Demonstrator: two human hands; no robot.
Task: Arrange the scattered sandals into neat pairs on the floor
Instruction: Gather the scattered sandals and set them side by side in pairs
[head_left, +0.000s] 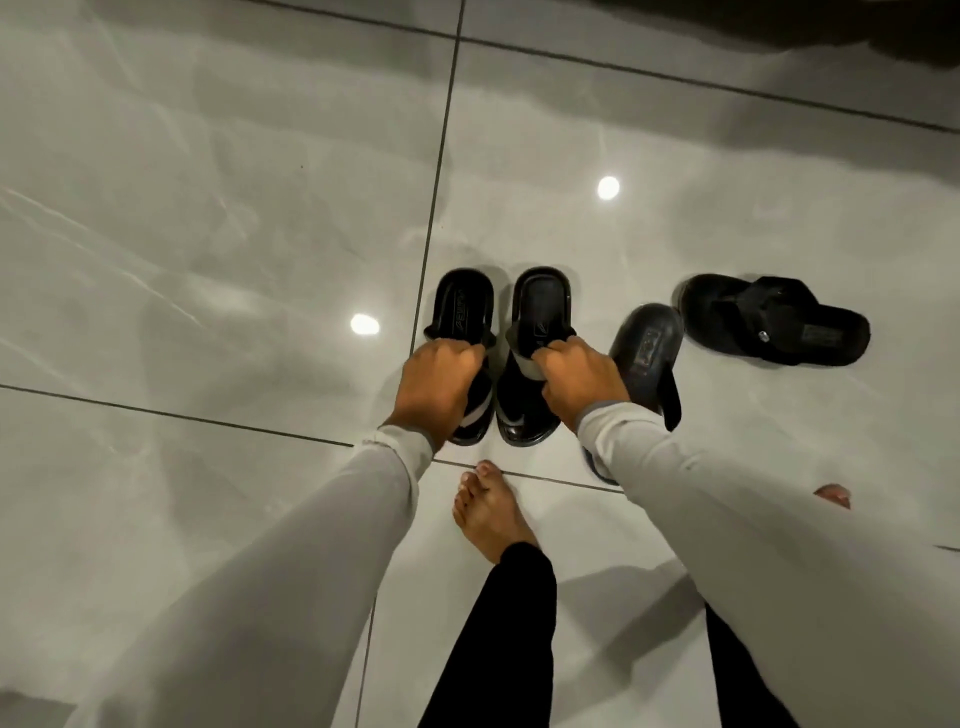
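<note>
Two black slide sandals with pale-edged straps stand side by side on the grey floor, heels pointing away from me. My left hand (434, 379) grips the strap of the left slide (462, 299). My right hand (576, 376) grips the strap of the right slide (540, 301). To their right lies a dark sandal (647, 343), partly hidden under my right sleeve. Further right a black thong sandal (774, 319) lies at an angle, apart from the others.
My bare left foot (491, 512) stands just behind the slides, and toes of my other foot (834, 494) show at the right. Glossy grey tiles (208, 260) with dark grout lines spread to the left and beyond. A dark shadowed edge (831, 26) runs along the top right.
</note>
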